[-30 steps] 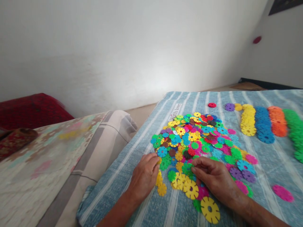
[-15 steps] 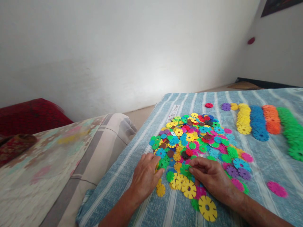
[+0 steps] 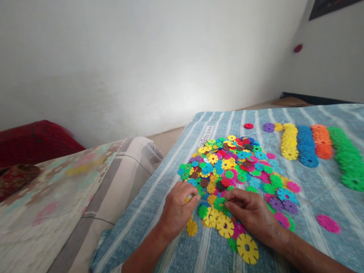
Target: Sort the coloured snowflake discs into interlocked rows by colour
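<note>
Colourful notched plastic discs lie in a loose pile (image 3: 212,178) on a blue striped bedsheet (image 3: 162,193). My left hand (image 3: 178,206) is at the pile's near left edge, thumb and fingers pinched together. A bit of yellow shows in the gap between thumb and fingers, but I cannot tell whether it is held. My right hand (image 3: 253,214) is closed in a pinch at the near right of the pile, its fingertips on a green disc (image 3: 219,204). Between and below the hands lie several larger yellow discs (image 3: 225,226), the nearest yellow disc (image 3: 247,242) lying apart.
Sorted rows of overlapping discs lie at the right: yellow row (image 3: 289,142), blue row (image 3: 307,148), orange row (image 3: 322,141), green row (image 3: 345,159). A single pink disc (image 3: 328,223) and a red disc (image 3: 248,126) lie alone. Another covered surface (image 3: 65,197) stands at left.
My left fingers have drawn together into a tighter pinch. My right hand stays nearly in place. The whole view has shifted slightly.
</note>
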Demonstrator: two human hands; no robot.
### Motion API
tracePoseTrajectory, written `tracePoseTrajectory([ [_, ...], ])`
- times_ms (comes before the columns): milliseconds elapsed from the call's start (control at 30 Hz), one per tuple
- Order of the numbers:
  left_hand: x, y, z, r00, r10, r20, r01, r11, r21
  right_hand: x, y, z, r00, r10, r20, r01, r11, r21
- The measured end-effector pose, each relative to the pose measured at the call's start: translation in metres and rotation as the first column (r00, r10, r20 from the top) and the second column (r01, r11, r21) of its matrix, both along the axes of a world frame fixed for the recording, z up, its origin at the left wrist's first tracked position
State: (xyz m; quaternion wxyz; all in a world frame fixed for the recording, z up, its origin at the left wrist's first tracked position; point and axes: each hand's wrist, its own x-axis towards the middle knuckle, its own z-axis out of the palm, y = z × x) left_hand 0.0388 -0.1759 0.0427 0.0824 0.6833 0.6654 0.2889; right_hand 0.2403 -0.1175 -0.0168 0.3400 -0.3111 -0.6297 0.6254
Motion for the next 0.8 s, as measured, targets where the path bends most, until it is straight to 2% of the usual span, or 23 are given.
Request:
tracePoseTrajectory([
  [100,0.016,0.0,0.005,0.96,0.018,0.279,0.016,0.993,-0.118,0.0,-0.001,0.001,1.0,-0.006,0.013,0.006,1.0,0.013],
  [233,0.036,-0.002,0.002,0.819,0.095,0.566,0.04,0.975,-0.22,0.0,-0.002,0.003,1.0,-0.018,0.019,0.018,1.0,-0.004],
  [333,0.043,-0.006,-0.005,0.758,0.15,0.635,0.033,0.963,-0.267,0.0,-0.002,0.003,1.0,0.004,-0.006,-0.004,0.999,-0.049],
  [433,0.043,-0.01,-0.007,0.754,0.165,0.635,0.044,0.953,-0.3,0.001,-0.001,0.003,0.996,0.083,-0.04,-0.086,0.993,-0.079],
  [500,0.038,-0.01,-0.006,0.796,0.126,0.592,0.077,0.949,-0.305,0.001,0.0,0.004,0.991,0.124,-0.04,-0.127,0.989,-0.078],
  [567,0.028,-0.005,-0.005,0.878,0.054,0.476,0.085,0.96,-0.265,0.002,0.001,0.006,0.993,0.113,-0.031,-0.115,0.991,-0.075],
  [667,0.005,0.008,-0.004,0.99,-0.032,0.141,0.043,0.997,-0.071,0.003,0.003,0.01,0.999,0.039,-0.016,-0.04,0.995,-0.088],
  [733,-0.009,0.016,-0.006,0.991,-0.116,-0.072,0.115,0.993,-0.016,0.003,0.003,0.012,1.0,0.015,-0.009,-0.016,0.996,-0.093],
  [800,-0.017,0.02,-0.007,0.964,-0.142,-0.226,0.138,0.99,-0.033,0.003,0.003,0.011,1.0,0.011,-0.005,-0.011,0.996,-0.092],
])
